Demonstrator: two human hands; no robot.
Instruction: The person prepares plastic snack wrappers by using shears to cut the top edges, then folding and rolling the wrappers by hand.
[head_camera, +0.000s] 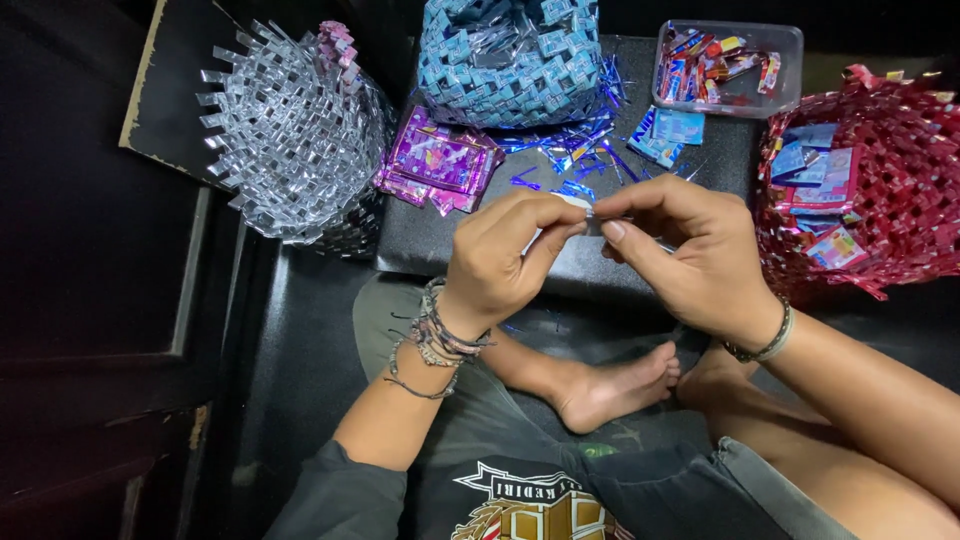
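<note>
Both hands pinch one small silvery strip (590, 218) between them: left hand (500, 262) and right hand (690, 250) closed on it, apparently mid-fold. Purple wrappers (438, 165) lie just beyond the left hand; the next crease needs firm fingertip pressure.

Purple-pink sachet wrappers (438, 163): flat stack, upper centre-left on the dark table (420, 240), between the silver woven basket (290, 140) and the blue one (510, 60). Blue wrappers (668, 130): flat, just below the clear plastic tub (728, 68). Tub holds mixed red/blue/yellow wrappers (712, 62). More blue and pink wrappers (822, 190) lie in the red woven basket (900, 170), right. No signs or screens.
</note>
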